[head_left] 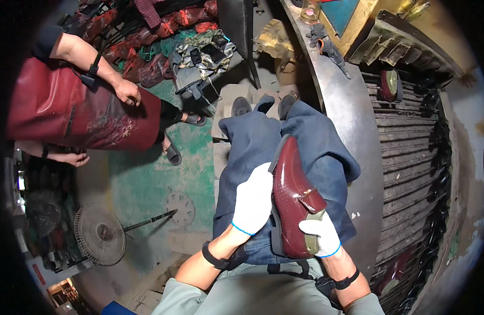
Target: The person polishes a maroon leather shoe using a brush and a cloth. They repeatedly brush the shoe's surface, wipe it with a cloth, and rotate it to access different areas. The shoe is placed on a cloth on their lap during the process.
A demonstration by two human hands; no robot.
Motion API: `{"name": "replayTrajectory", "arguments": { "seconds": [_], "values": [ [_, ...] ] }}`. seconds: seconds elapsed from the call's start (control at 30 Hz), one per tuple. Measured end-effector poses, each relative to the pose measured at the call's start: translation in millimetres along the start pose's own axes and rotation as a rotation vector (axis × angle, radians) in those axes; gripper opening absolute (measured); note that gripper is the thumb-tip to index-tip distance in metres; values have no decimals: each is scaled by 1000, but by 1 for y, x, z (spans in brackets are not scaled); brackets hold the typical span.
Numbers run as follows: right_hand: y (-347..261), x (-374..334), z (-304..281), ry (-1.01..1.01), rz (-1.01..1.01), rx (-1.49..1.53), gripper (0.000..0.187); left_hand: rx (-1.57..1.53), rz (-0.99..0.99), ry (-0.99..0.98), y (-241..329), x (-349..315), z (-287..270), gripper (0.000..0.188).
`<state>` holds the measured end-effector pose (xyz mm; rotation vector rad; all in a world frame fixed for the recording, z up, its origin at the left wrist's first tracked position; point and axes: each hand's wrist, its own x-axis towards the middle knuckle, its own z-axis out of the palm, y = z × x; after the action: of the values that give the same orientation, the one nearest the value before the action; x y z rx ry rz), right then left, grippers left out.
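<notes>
A glossy maroon loafer is held on its side above my lap, toe pointing away from me and dark sole facing left. My right hand, in a white knit glove with a blue cuff edge, grips it at the heel opening, thumb over the olive lining. My left hand, gloved the same way, is closed against the sole and side near the front half; its fingertips are partly hidden behind the shoe. A strap with a flap crosses the shoe's upper.
On my right runs a metal ledge beside a slatted rack carrying another maroon shoe and dark shoes. A dark glove lies on the ledge. At left stand a person in a red apron and a fan.
</notes>
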<state>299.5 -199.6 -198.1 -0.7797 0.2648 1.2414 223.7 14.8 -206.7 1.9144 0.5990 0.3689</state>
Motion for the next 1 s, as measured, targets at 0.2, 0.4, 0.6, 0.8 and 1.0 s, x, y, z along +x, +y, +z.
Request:
{"name": "replayTrajectory", "arguments": {
  "seconds": [0.2,0.4,0.6,0.8,1.0],
  "values": [
    [9,7,11,90,-174,-166,81,78,54,16,-4,1,4,33],
    [10,9,-1,42,-131,-166,81,-44,20,-62,-9,3,-13,42],
    [-8,-4,-13,-36,40,103,88,-480,66,37,1,41,-8,52],
    [-5,-6,-10,-203,156,211,94,-322,310,-166,-2,80,10,54],
    [-9,-3,-11,-266,245,369,88,-302,281,-56,-1,71,29,51]
  ]
}}
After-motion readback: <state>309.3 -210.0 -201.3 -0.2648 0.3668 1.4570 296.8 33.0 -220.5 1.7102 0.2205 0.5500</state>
